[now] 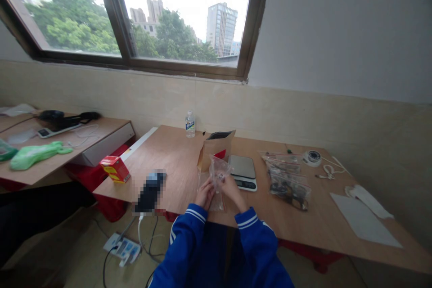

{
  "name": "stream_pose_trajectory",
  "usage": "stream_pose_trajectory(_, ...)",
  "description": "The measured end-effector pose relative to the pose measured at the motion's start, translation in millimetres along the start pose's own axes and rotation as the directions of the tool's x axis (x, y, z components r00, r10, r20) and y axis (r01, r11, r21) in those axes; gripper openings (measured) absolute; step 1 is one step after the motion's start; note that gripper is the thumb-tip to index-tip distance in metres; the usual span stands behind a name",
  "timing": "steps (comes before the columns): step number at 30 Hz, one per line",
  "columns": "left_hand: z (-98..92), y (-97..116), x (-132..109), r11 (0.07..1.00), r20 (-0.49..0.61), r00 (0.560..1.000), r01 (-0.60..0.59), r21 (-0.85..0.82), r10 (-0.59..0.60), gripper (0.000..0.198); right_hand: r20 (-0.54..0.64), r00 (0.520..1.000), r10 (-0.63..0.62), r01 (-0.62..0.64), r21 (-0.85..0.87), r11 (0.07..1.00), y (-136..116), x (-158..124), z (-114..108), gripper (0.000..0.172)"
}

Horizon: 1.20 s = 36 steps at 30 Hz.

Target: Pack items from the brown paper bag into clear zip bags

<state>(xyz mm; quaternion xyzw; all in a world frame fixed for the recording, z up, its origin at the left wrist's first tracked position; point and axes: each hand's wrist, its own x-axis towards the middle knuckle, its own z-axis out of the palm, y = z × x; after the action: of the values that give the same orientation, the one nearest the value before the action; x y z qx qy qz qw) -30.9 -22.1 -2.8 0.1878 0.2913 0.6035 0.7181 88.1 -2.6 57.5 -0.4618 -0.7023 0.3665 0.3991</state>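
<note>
Both my hands are at a clear plastic bag (218,166) near the front edge of the table. My left hand (204,193) has its fingers closed on the bag's lower left side. On the other side, my right hand (230,187) is closed on the bag too, its fingertips partly hidden by the plastic. Small items seem to be inside, too blurred to name. Another clear bag (217,203) lies flat under my hands. Just behind stands an open brown paper pouch (218,146) with a red mark. A digital scale (243,168) sits right of my right hand.
Bags of dark parts (289,189) lie right of the scale, near a white tape roll (312,158), a cord (332,171) and a white sheet (364,220). Leftward are a phone (150,192) and a red box (115,169). A bottle (190,124) stands by the wall.
</note>
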Motion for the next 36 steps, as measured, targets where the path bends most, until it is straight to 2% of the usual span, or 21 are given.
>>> stream_pose_trajectory(3, -2.9, 1, 2, 0.998, -0.037, 0.998, 0.049, -0.033, -0.05, 0.038, -0.028, 0.999, 0.018, -0.015, 0.102, 0.995, 11, 1, 1, 0.02)
stream_pose_trajectory(8, -5.1, 3, 3, 0.995, -0.082, 0.994, 0.069, -0.075, -0.075, 0.036, -0.055, 0.991, 0.124, -0.1, 0.317, 0.943, 22, 2, 4, 0.034)
stream_pose_trajectory(16, -4.1, 5, 3, 0.989, -0.07, 0.997, 0.02, -0.145, -0.03, 0.036, -0.156, 0.964, 0.218, -0.12, 0.478, 0.87, 15, -2, -1, 0.04)
stream_pose_trajectory(21, -2.9, 6, 1, 0.989, -0.089, 0.996, 0.0, -0.15, -0.014, 0.039, -0.224, 0.956, 0.191, -0.048, 0.52, 0.853, 0, 8, -25, 0.042)
stream_pose_trajectory(23, -1.9, 6, 1, 0.989, -0.086, 0.996, 0.005, -0.15, -0.018, 0.037, -0.272, 0.952, 0.138, 0.01, 0.48, 0.877, -17, 24, -43, 0.041)
stream_pose_trajectory(25, -1.2, 6, 1, 0.988, -0.081, 0.997, 0.005, -0.154, -0.018, 0.033, -0.307, 0.951, 0.032, 0.099, 0.401, 0.911, -39, 47, -62, 0.039)
stream_pose_trajectory(29, -2.0, 7, 2, 0.989, -0.086, 0.996, 0.016, -0.147, -0.028, 0.036, -0.378, 0.898, -0.223, 0.289, 0.127, 0.949, -78, 97, -90, 0.029)
stream_pose_trajectory(33, -3.5, 7, 2, 0.989, -0.069, 0.996, 0.038, -0.142, -0.048, 0.045, -0.202, 0.895, -0.397, 0.359, -0.199, 0.912, -83, 120, -92, 0.014)
stream_pose_trajectory(36, -2.7, 8, 1, 0.989, -0.062, 0.997, 0.039, -0.145, -0.048, 0.045, -0.133, 0.889, -0.438, 0.383, -0.307, 0.871, -73, 118, -85, 0.012)
